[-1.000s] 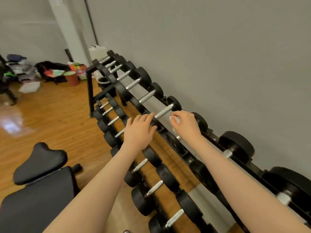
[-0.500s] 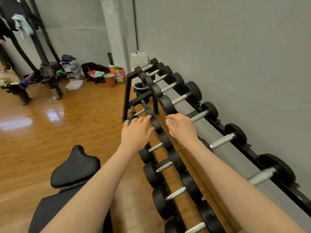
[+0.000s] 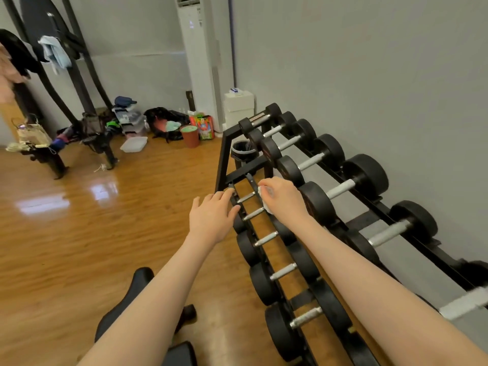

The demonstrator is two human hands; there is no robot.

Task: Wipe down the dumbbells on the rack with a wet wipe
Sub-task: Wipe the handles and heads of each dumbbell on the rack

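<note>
The wet wipe (image 3: 262, 198) is bunched white in the right hand (image 3: 284, 200), whose fingers curl round it and press it against the small dumbbells (image 3: 254, 213) at the far end of the lower tier of the rack (image 3: 224, 157). The left hand (image 3: 212, 216) lies beside it with fingers straight and relaxed, holding nothing, its fingertips (image 3: 229, 192) touching the rack's front rail. Nothing shows which dumbbells are already clean — no wet sheen is visible on any of them. Judging by where the wipe works, the job seems partway at best: the lower row towards the person and the larger upper dumbbells (image 3: 340, 184) along the grey wall (image 3: 369, 75) probably remain.
</note>
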